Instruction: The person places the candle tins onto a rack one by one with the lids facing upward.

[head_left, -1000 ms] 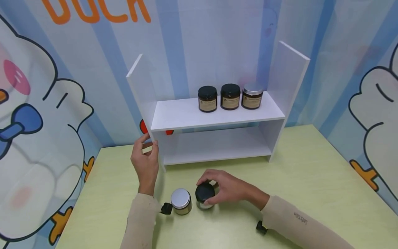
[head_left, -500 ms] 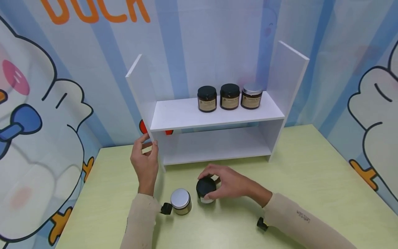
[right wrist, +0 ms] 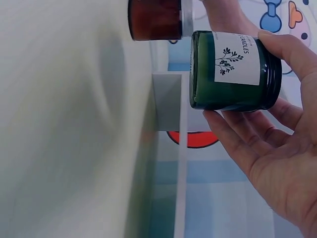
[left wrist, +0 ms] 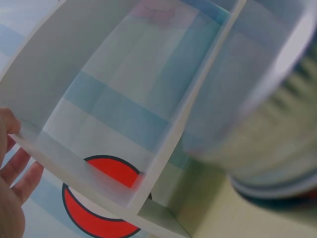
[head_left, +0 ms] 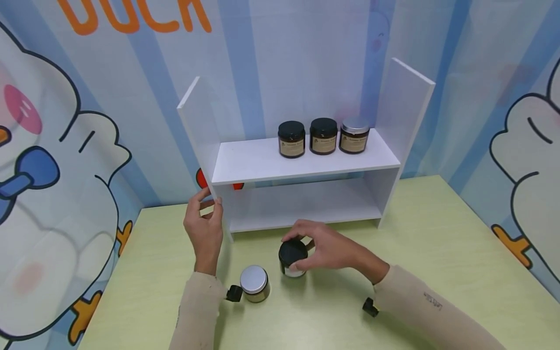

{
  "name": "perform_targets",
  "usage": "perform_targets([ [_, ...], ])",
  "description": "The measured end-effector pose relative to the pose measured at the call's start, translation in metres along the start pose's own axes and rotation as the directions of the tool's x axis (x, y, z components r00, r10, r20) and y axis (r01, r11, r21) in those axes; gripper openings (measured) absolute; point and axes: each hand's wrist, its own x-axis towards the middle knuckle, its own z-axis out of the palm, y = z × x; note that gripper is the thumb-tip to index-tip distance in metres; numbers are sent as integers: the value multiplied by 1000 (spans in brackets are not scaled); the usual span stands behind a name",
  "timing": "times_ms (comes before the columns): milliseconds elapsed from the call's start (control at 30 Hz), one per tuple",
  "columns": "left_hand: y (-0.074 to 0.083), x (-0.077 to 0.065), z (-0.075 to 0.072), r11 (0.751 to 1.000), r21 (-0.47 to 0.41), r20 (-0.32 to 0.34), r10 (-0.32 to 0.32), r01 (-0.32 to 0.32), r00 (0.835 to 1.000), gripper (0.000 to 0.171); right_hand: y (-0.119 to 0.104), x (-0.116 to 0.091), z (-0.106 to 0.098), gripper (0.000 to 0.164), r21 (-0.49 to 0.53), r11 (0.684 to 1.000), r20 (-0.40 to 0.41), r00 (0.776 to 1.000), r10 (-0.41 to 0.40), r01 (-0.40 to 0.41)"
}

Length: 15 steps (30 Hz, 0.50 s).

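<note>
Right hand (head_left: 329, 246) and its black-lidded jar (head_left: 292, 253) have moved toward the white shelf (head_left: 304, 166). Leftmost, the left hand (head_left: 204, 228) pinches the shelf's side edge; then a silver-lidded jar (head_left: 255, 283) on the table (head_left: 437, 243), a gap, and right fingers gripping the black-lidded jar, short of the front edge.

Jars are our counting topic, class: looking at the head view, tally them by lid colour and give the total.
Black-lidded: 3 (left jar and middle jar on the upper shelf, held jar in the right hand)
Silver-lidded: 2 (right jar on the upper shelf, front jar on the table)
Total: 5 jars
</note>
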Motion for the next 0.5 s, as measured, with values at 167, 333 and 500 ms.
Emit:
perform_targets([
  [167, 0, 0, 0, 1000, 0, -3, 9, -9, 1000, 34, -5, 0, -8, 48, -5, 1000, 2, 1000, -11, 11],
  [333, 0, 0, 0, 1000, -6, -3, 15, -15, 1000, 35, -10, 1, -14, 50, -16, 999, 12, 999, -31, 31],
  [500, -1, 0, 0, 1000, -3, -5, 17, -17, 1000, 35, -14, 3, -19, 49, -17, 998, 25, 998, -58, 58],
])
